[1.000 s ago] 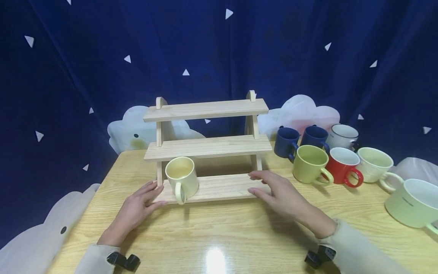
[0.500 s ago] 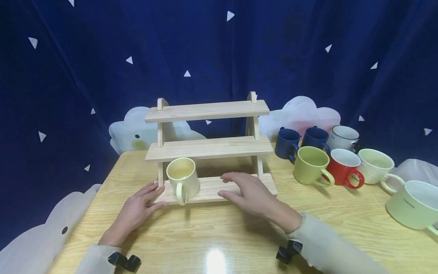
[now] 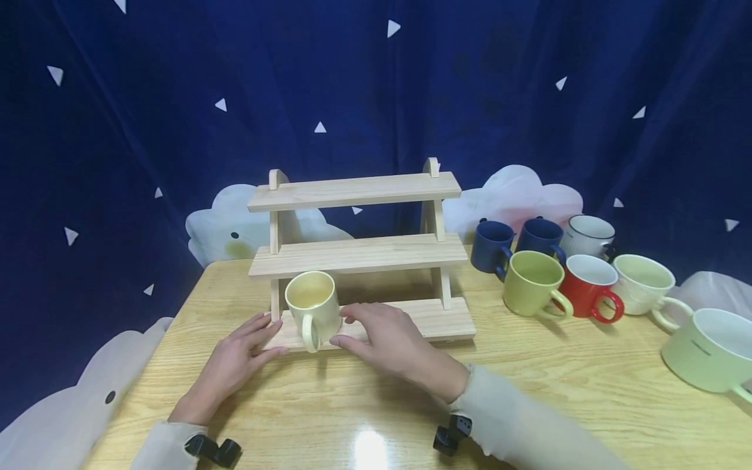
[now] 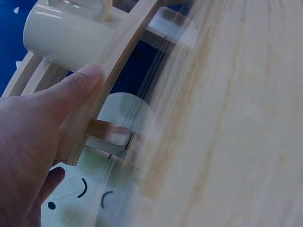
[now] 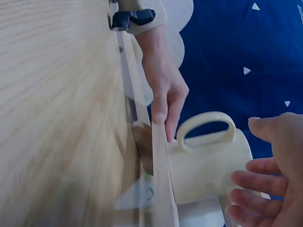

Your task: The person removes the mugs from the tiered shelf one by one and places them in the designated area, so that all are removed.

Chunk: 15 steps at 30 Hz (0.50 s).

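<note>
1. My left hand (image 3: pixel 235 356) lies at about 8 o'clock from the pale yellow mug (image 3: pixel 313 307), at the left end of the wooden rack's (image 3: pixel 358 254) bottom shelf. The fingers are straight and a little apart, and the thumb presses the front edge of that board; the left wrist view shows my thumb (image 4: pixel 71 90) flat against the wood just under the mug (image 4: pixel 61 38).

2. My right hand (image 3: pixel 384 339) sits at 4 o'clock from the mug, fingers relaxed and spread, holding nothing. The fingertips are just beside the mug's right side. In the right wrist view my fingers (image 5: pixel 258 182) are very near the mug's wall (image 5: pixel 208 165), but I cannot tell whether they touch it.

3. The mug stands upright on the left part of the bottom shelf, its handle (image 3: pixel 308 331) pointing toward me, at 6 o'clock, over the shelf's front edge.

4. The rack has three stepped shelves and stands on the wooden table (image 3: pixel 352 405); the upper two carry nothing.

5. At 3 o'clock from the rack a group of mugs stands on the table: two navy ones (image 3: pixel 492 243), a white one with a dark rim (image 3: pixel 589 235), an olive-green one (image 3: pixel 533 282), a red one (image 3: pixel 589 285), a cream one (image 3: pixel 645 282), and a large pale green cup (image 3: pixel 707 349) at the far right.

6. Behind everything hangs a dark blue curtain (image 3: pixel 376 85) with white triangles.
</note>
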{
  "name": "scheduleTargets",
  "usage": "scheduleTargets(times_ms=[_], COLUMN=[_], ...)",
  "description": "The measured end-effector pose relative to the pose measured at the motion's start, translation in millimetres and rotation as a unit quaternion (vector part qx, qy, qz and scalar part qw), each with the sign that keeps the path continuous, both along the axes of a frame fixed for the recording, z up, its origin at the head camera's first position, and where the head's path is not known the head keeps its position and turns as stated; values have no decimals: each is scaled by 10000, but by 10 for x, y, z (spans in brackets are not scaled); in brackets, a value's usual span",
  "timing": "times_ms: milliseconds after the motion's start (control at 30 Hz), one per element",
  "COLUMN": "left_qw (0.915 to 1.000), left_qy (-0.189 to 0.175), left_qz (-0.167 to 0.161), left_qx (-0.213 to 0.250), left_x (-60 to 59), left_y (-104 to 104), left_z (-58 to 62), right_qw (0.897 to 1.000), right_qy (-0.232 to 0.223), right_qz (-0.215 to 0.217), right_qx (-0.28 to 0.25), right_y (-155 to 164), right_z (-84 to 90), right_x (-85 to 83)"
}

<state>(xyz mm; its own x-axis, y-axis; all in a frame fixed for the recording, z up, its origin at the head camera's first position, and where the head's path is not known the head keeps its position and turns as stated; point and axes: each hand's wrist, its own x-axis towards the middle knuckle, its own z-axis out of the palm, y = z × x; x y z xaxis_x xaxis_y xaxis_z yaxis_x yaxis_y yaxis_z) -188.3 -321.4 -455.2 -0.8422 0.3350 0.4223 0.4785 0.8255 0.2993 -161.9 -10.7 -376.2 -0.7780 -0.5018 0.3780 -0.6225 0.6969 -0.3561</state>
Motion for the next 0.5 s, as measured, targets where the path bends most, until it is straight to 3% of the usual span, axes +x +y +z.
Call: scheduleTargets(times_ms=[500], left_qw=[10000], left_qy=[52], left_qz=[-54], left_qx=[-13], left_x=[-6], left_y=[-12], left_z=[-1], right_qw=[9953], right_qy=[963], right_qz=[-26], right_qx=[57], right_y=[-404], right_z=[-149], right_x=[-27])
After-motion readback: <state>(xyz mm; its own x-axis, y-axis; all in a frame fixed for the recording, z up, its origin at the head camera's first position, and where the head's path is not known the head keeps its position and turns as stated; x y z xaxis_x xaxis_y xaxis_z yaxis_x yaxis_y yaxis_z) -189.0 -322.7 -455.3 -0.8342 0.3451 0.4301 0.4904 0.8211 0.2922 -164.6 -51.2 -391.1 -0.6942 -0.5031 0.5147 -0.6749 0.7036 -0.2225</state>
